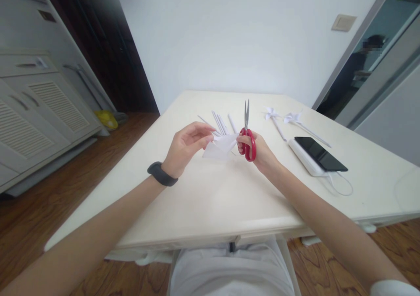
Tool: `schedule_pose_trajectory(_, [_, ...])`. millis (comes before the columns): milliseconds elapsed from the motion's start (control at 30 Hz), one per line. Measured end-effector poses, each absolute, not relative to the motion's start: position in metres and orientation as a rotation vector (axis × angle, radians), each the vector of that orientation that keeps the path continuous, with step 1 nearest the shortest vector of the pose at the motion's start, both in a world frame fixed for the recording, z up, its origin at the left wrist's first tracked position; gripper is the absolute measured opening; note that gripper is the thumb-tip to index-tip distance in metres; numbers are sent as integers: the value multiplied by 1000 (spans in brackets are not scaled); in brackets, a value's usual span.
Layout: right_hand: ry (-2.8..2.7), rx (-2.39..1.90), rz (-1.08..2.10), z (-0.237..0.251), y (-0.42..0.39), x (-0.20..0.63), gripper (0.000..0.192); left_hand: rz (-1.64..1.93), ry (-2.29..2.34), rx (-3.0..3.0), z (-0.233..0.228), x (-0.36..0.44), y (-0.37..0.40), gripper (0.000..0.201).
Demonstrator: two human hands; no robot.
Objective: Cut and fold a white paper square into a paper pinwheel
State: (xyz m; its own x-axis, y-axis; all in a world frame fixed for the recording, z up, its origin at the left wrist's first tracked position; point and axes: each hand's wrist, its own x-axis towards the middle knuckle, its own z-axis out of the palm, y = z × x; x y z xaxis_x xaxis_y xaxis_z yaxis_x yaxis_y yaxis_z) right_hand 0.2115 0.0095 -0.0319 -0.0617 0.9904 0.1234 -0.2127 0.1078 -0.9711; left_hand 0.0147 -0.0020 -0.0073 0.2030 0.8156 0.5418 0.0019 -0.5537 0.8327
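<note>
- Gripping a white paper piece (220, 147), the fingers (205, 135) of the left hand (185, 149) are closed on its left edge, holding it above the surface (210, 199).
- The right hand (259, 152) holds red-handled scissors (247, 134); its fingers (243, 148) are closed through the handle loops and also touch the right edge of the paper.
- The scissor blades are shut and point upward, away from the person.
- The paper sits between the two hands, near the middle of the surface and clear of it.
- A dark band (161, 174) is worn on the left wrist.
- Several white paper strips (220, 123) lie on the surface just behind the hands.
- Two white paper pinwheels (282, 117) on thin sticks lie further right, near the far edge.
- A phone (320, 153), screen dark, rests on a white flat box (303, 158) to the right of the right hand, well apart from it.
- A white cable (341, 186) runs from the box across the surface.
- White cabinets (36, 107) stand on the wooden floor (39, 213) at the left.
</note>
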Motion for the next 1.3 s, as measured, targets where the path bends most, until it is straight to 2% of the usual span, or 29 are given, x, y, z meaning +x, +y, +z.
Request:
schedule_pose_trajectory(500, [-1205, -951, 1290, -31, 7, 210, 15, 1382, 781, 1787, -9, 12, 0, 7])
schedule_pose_trajectory(800, [-1317, -1015, 976, -23, -2, 203, 22, 1324, 776, 1784, -9, 11, 0, 10])
schedule_pose_trajectory(1033, [-1526, -707, 1154, -19, -10, 194, 27, 1137, 821, 1891, -15, 12, 1, 15])
schedule_pose_trajectory(1300, [-1594, -667, 1173, -23, -11, 191, 28, 1056, 878, 1946, -14, 12, 1, 17])
